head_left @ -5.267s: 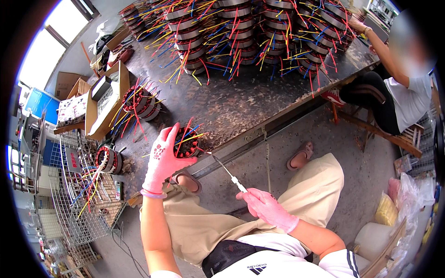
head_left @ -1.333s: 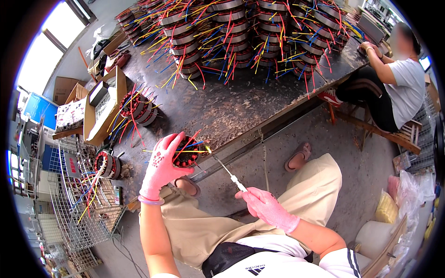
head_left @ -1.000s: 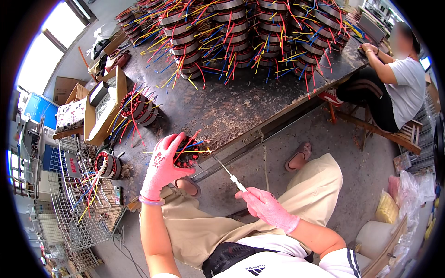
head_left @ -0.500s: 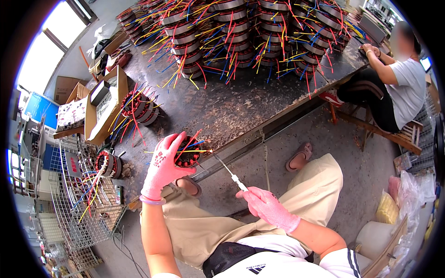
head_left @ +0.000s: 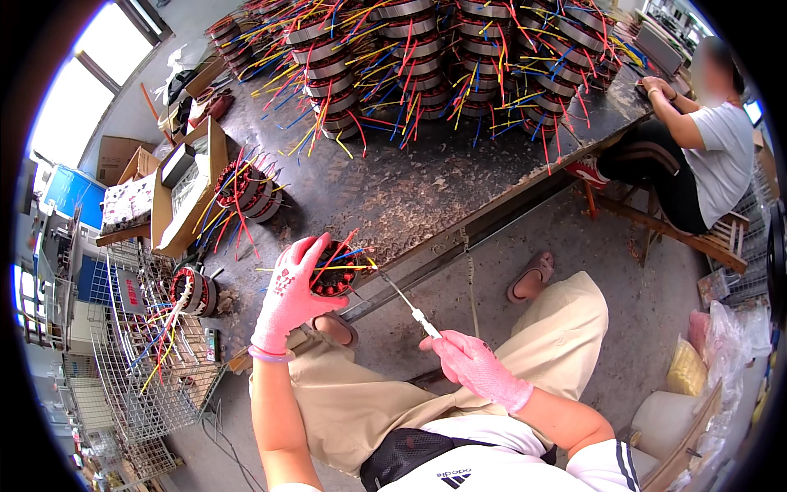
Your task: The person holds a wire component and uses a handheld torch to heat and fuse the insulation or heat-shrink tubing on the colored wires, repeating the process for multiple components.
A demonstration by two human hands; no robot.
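Observation:
My left hand [head_left: 287, 291], in a pink glove, is closed round the side of a motor stator [head_left: 332, 281] at the bench's near edge. Red, blue and yellow lead wires [head_left: 348, 266] stick out of it toward the right. My right hand [head_left: 475, 369], also gloved in pink, grips a slim tool [head_left: 425, 321] with a white handle and thin metal stem. Its tip meets the wire ends, where a small orange glow shows. I cannot make out the tool's exact kind. Part of the stator is hidden behind my left fingers.
Tall stacks of stators [head_left: 418, 66] with loose wires stand along the bench's [head_left: 393, 193] far side. A short stator stack [head_left: 250, 193] and a bundled stator [head_left: 193, 291] lie left, beside an open cardboard box [head_left: 193, 193] and wire rack [head_left: 135, 353]. A person [head_left: 713, 148] sits far right.
Almost nothing differs. The tool and my right hand have shifted very slightly, and its tip stays at the wire ends. My left hand keeps its hold on the stator.

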